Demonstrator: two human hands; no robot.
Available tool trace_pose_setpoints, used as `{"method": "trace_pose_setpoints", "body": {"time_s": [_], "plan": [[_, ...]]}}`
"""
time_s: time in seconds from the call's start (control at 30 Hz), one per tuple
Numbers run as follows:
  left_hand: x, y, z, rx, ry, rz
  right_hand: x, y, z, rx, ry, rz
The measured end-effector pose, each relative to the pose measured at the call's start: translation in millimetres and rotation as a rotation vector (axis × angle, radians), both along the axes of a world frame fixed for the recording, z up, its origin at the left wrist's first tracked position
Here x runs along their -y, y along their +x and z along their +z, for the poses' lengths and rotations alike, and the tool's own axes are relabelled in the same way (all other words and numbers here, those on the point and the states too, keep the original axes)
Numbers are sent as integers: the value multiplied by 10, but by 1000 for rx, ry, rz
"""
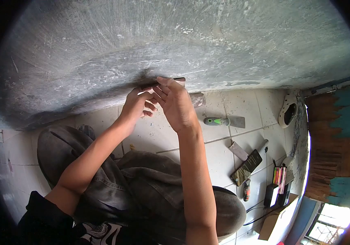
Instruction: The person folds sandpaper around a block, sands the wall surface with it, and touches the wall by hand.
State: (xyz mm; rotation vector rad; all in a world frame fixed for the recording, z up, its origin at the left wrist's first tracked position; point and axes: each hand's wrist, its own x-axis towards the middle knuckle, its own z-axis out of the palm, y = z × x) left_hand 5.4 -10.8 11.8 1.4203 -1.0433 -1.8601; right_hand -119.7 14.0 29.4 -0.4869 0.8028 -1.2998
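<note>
My left hand (136, 105) and my right hand (174, 100) are close together at the foot of a scuffed grey wall (142, 53). Between them is a thin, flat piece with a dark edge and a dull pinkish face (180, 81), which looks like sandpaper. The fingers of both hands are bent around it and partly hide it. Just right of my right wrist lies a dusty, brownish piece (198, 100) on the floor. Farther right is a putty knife (224, 121) with a grey-green handle and a wide blade.
On the white tiled floor (215, 155) at right lie another scraper (238, 151), a dark phone-like slab (246, 168) and an orange-black handle (247, 190). A pale clog (288, 111) sits near the corner. A cardboard box (279, 218) stands at lower right. My bent legs fill the front.
</note>
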Motion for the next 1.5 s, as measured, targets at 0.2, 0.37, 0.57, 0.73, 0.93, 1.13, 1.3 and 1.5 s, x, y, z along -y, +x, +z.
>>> {"method": "trace_pose_setpoints", "body": {"time_s": [0.2, 0.37, 0.57, 0.73, 0.93, 1.13, 1.3, 1.5], "plan": [[15, 2, -62, -5, -11, 5, 5, 2, -1, 0, -1, -7], [21, 0, -76, -14, -2, 22, 9, 9, 2, -1, -16, -8], [12, -1, -42, -6, -8, 18, 18, 18, -1, 26, 7, -41], [12, 5, -55, -13, -7, 16, 2, 5, -23, -13, -12, -20], [9, 3, -50, -11, -18, -1, 13, 4, -46, -6, -20, -19], [6, 6, -58, 0, -25, -5, 5, 23, -6, 32, 19, -72], [7, 9, -42, -1, -22, -13, 10, 29, -21, 38, 27, -91], [14, 5, -56, 11, -22, -13, 17, 8, -16, -46, 2, -10]]}}
